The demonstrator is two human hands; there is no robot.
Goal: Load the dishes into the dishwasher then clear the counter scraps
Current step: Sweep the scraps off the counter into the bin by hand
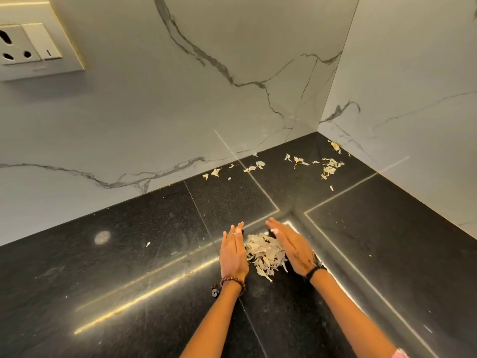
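A: Where was the pile?

B: I had the heap of dry peels (265, 254) between both palms on the black counter (103, 280). Left hand (233, 254) and right hand (293, 250) were flat-fingered, flanking it, gripping nothing.

A: Rest?

B: Loose peel scraps (329, 167) lay beyond the fingertips by the marble corner, nearer the right hand.
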